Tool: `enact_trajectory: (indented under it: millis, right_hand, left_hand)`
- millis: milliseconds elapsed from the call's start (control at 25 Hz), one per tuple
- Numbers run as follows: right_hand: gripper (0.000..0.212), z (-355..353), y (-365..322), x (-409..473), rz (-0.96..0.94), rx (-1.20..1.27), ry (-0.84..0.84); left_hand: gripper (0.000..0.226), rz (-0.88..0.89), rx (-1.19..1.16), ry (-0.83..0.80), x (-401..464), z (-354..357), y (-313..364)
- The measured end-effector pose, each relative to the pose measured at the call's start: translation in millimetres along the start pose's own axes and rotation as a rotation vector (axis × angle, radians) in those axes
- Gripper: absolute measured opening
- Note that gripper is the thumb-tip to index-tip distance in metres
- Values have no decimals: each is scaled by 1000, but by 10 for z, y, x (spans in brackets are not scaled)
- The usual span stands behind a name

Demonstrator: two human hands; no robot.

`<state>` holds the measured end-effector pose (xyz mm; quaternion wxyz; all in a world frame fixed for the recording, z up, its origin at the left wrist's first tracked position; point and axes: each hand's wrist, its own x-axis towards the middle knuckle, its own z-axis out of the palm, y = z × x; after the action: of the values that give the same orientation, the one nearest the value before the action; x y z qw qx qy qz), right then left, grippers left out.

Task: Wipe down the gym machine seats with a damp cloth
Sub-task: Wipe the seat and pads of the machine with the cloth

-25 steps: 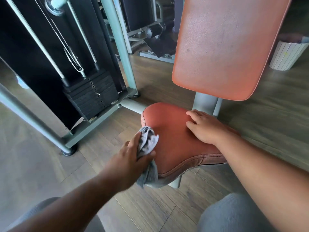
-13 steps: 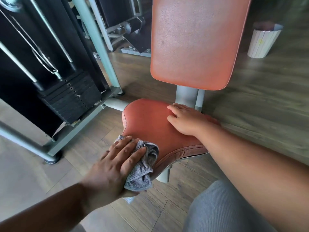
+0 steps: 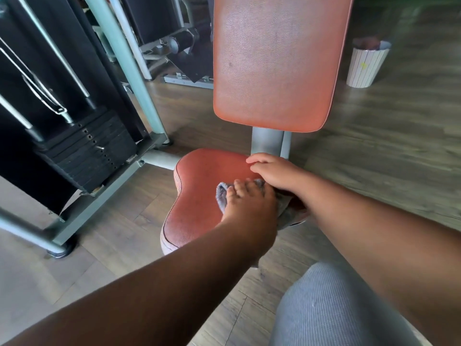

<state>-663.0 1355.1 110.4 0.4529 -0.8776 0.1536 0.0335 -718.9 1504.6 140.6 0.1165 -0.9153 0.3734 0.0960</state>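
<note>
your left hand (image 3: 252, 208) presses the grey cloth (image 3: 222, 196) flat onto the middle of the red seat (image 3: 199, 186), fingers (image 3: 240, 191) spread straight over it. your right hand (image 3: 277, 172) rests palm-down at the seat's rear edge, fingers relaxed and together, just beside the cloth and the grey post (image 3: 268, 143). the red backrest (image 3: 277, 63) stands upright behind; the weight stack (image 3: 84, 151) sits left, a white bin (image 3: 366, 66) far right on the floor.
</note>
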Motion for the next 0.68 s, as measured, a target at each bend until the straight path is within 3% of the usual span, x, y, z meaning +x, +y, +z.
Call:
enact_trajectory:
  millis: [160,360,440,520,600,680]
  right_hand:
    - [26,-48,-23,-40,-31,152,73]
    - [19,-111,-136,-271,-105,331,290]
    - [24,36,-104,-625,-218,-7,406]
    - [50,330,-103,-1020,-337,-394,300]
    - [59,514,-41,-1208,-381,-562,164]
    - [61,379,58,-1123,-394,-613,142]
  left_hand:
    - [108,111,-84,14,68,-119,-84]
    - [87,132,-220,165,-302,-111,-750]
    - [80,70,-228,153,-348,-29,-958]
    - [74,-6,-373,180,-321,82,-1078]
    - [73,-63,-517,261,-284,165,-1113]
    - [71,-94,-506,306,-268,207,-1112]
